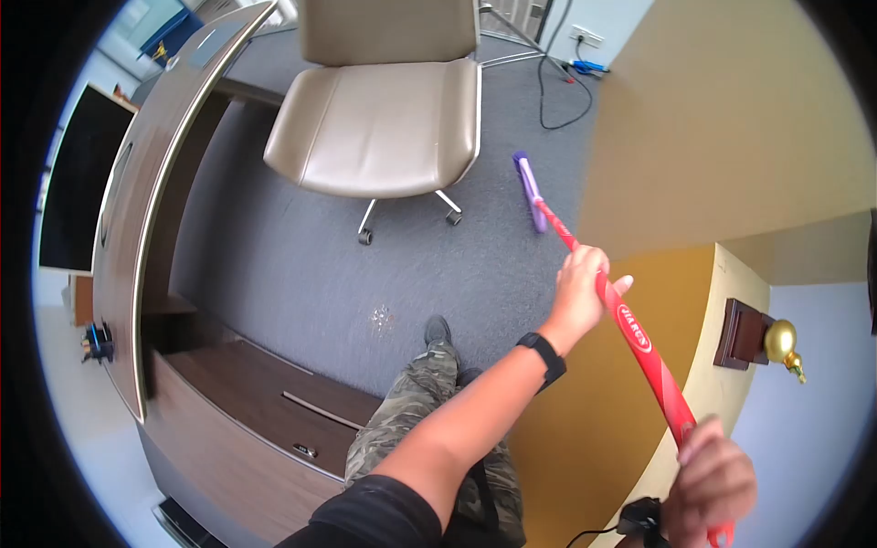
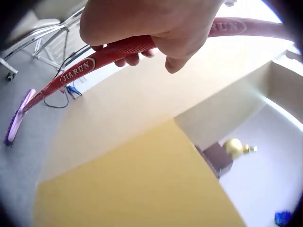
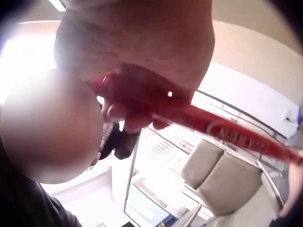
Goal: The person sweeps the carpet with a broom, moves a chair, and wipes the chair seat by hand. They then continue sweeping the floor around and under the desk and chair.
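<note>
A red handle (image 1: 642, 345) marked JIARUN runs diagonally down to a purple broom head (image 1: 531, 194) on the grey carpet, right of the chair. The left hand (image 1: 583, 288) grips the handle partway down; its fingers curl round the red shaft (image 2: 78, 71) in the left wrist view. Near the top end, the right hand (image 1: 714, 479) holds the handle, and the right wrist view shows this hand (image 3: 137, 42) wrapped over it. A small patch of pale crumbs (image 1: 381, 318) lies on the carpet by the person's shoe (image 1: 438, 330).
A beige swivel chair (image 1: 384, 128) stands ahead on wheels. At the left is a curved wooden desk (image 1: 160, 183) with a low cabinet (image 1: 247, 388). A tan panel (image 1: 731, 119) and a shelf edge with a gold ornament (image 1: 781, 342) are on the right. A black cable (image 1: 542, 100) loops on the floor.
</note>
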{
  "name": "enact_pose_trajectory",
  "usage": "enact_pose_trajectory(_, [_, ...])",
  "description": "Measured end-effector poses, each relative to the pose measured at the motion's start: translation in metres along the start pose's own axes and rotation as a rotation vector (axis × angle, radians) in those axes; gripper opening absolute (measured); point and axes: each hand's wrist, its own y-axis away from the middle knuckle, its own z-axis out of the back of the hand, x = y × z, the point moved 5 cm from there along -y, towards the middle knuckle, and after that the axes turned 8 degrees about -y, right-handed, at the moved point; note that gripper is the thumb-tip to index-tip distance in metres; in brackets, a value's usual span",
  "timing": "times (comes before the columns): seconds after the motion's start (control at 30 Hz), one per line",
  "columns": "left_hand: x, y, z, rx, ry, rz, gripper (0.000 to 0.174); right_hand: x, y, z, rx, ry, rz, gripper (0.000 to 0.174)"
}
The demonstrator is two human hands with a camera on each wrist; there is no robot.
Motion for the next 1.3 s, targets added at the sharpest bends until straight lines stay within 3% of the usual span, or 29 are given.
enact_pose_trajectory(0.03, [0.007,0.001,0.004,-0.021,-0.004,0.012,0.036,-0.018,0.001,-0.003,0.061,-0.018,-0.021,0.043])
enact_pose_trajectory(0.1, [0.027,0.008,-0.002,0.151,-0.143,-0.083,0.033,-0.044,0.003,-0.02,0.103,-0.002,-0.093,0.041])
enact_pose_trajectory(0.17, [0.054,0.017,0.016,0.189,-0.195,-0.112,0.035,-0.061,0.003,-0.042,0.3,-0.033,-0.152,0.042])
enact_pose_trajectory(0.23, [0.077,0.042,0.022,0.485,-0.345,-0.101,0.037,-0.071,0.008,-0.051,0.348,-0.123,-0.182,0.041])
enact_pose_trajectory(0.3, [0.083,0.058,0.043,0.425,-0.301,-0.119,0.038,-0.071,0.005,-0.06,0.39,-0.207,-0.21,0.04])
enact_pose_trajectory(0.37, [0.079,0.073,0.066,0.37,-0.253,-0.13,0.039,-0.048,0.004,-0.086,0.708,-0.319,-0.135,0.043])
enact_pose_trajectory(0.5, [0.07,0.105,0.101,0.44,-0.222,-0.067,0.04,-0.027,0.011,-0.08,0.455,-0.358,-0.277,0.042])
enact_pose_trajectory(0.57, [0.076,0.126,0.118,0.478,-0.217,-0.001,0.042,-0.022,0.01,-0.094,0.521,-0.482,-0.224,0.041])
enact_pose_trajectory(0.67, [0.044,0.123,0.135,0.439,-0.203,-0.061,0.044,0.015,-0.001,-0.113,0.774,-0.555,-0.066,0.037])
enact_pose_trajectory(0.73, [0.013,0.117,0.137,0.403,-0.193,-0.099,0.045,0.045,-0.001,-0.09,0.297,-0.457,-0.165,0.031])
enact_pose_trajectory(0.8, [-0.005,0.108,0.135,0.375,-0.185,-0.122,0.045,0.048,-0.021,-0.07,0.649,-0.637,-0.084,0.028])
enact_pose_trajectory(0.87, [-0.009,0.1,0.133,0.235,-0.157,-0.199,0.046,0.055,-0.017,-0.075,0.666,-0.552,-0.099,0.028])
enact_pose_trajectory(0.97, [0.014,0.092,0.118,0.251,-0.089,-0.145,0.046,0.038,0.002,-0.083,0.565,-0.481,-0.024,0.024])
enact_pose_trajectory(1.03, [0.043,0.101,0.112,0.279,-0.096,-0.138,0.044,0.016,0.01,-0.102,0.855,-0.43,-0.009,0.024])
enact_pose_trajectory(1.17, [0.075,0.147,0.12,0.418,-0.118,-0.148,0.042,0.005,0.038,-0.121,0.736,-0.364,-0.236,0.03])
enact_pose_trajectory(1.3, [0.071,0.173,0.159,0.418,-0.158,-0.099,0.041,0.016,0.043,-0.147,0.917,-0.455,-0.26,0.037])
